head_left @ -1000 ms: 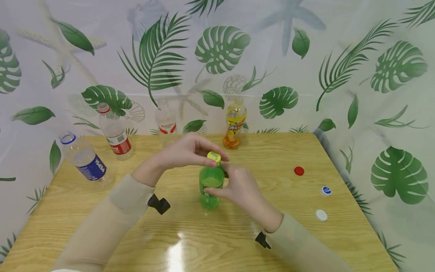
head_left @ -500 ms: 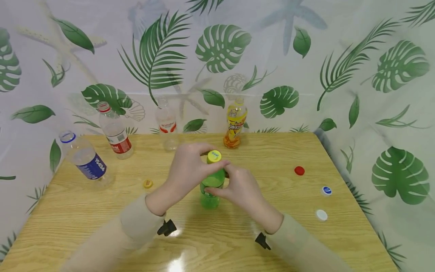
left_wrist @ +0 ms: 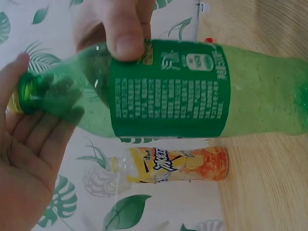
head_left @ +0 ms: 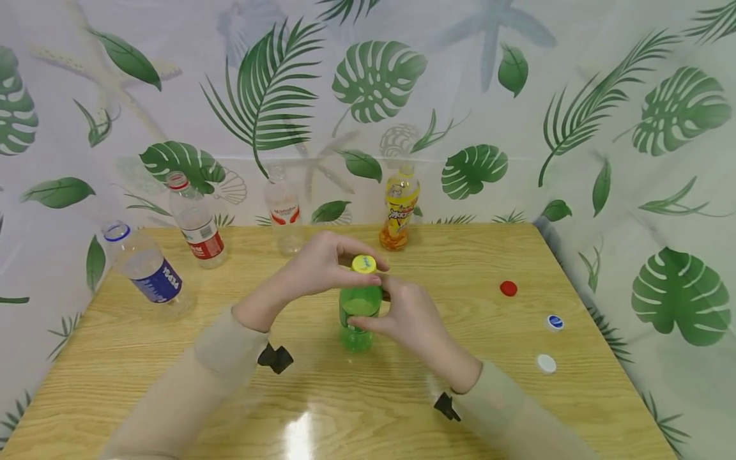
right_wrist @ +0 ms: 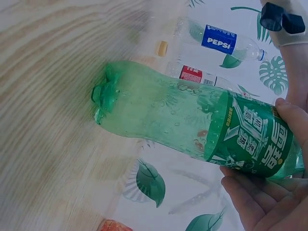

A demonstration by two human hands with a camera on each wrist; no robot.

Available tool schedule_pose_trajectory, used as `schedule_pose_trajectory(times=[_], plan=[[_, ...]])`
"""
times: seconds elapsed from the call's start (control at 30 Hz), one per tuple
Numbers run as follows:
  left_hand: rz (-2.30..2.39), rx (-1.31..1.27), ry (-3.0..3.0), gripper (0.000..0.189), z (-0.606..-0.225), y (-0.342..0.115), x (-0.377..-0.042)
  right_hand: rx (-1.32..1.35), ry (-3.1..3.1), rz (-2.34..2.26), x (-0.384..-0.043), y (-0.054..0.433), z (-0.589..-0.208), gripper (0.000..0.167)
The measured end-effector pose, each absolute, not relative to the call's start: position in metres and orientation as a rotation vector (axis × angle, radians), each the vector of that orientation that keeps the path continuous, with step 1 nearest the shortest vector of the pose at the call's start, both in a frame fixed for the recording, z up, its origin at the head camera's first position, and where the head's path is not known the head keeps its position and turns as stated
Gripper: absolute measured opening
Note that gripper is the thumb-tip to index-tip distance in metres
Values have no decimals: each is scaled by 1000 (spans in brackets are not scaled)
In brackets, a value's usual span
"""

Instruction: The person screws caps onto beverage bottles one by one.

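Note:
A green soda bottle [head_left: 356, 335] stands upright on the table in front of me, with pale liquid inside and a yellow cap [head_left: 365, 263] on its neck. My right hand [head_left: 411, 313] grips the bottle around its upper body, thumb on the near side over the green label [left_wrist: 168, 91]. My left hand [head_left: 324, 265] reaches over the top and holds the yellow cap between thumb and fingers. In the left wrist view, that hand's fingers [left_wrist: 43, 134] extend behind the bottle's neck.
Uncapped bottles stand behind: a Pepsi bottle [head_left: 155, 281], a red-labelled bottle [head_left: 201, 239], a clear bottle [head_left: 285, 217] and a yellow-labelled tea bottle [head_left: 398, 214]. Right lie a red cap [head_left: 508, 288], blue cap [head_left: 554, 322] and white cap [head_left: 546, 364]. Another cap [right_wrist: 162, 48] is left of the green bottle.
My left hand swung down toward me around the cap, then turned back up and away, covering the small cap on the table again. My right hand and the bottle stayed put.

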State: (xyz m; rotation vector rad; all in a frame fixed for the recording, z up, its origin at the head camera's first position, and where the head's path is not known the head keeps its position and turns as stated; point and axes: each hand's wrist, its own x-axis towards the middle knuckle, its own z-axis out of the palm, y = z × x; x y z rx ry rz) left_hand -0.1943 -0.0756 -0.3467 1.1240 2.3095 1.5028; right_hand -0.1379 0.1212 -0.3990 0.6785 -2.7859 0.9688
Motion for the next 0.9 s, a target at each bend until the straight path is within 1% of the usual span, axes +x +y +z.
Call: schedule_pose_trajectory(times=[0.17, 0.27, 0.4, 0.5, 0.77, 0.9], plan=[[1464, 1231, 2025, 26, -346, -79, -212, 683, -2796, 1006, -138, 121, -399, 58], [1371, 1280, 1920, 27, -342, -80, -223, 668, -2794, 1009, -139, 121, -400, 65], [1258, 1326, 1817, 26, -336, -79, -234, 633, -2791, 1020, -138, 121, -402, 80], [1222, 1339, 1765, 26, -335, -79, -238, 625, -2797, 1035, -138, 122, -402, 83], [1249, 1279, 1741, 32, -335, -79, -238, 610, -2825, 1067, -138, 122, -401, 81], [1276, 1274, 1822, 35, -336, -81, -232, 645, -2817, 1061, -139, 122, -400, 64]])
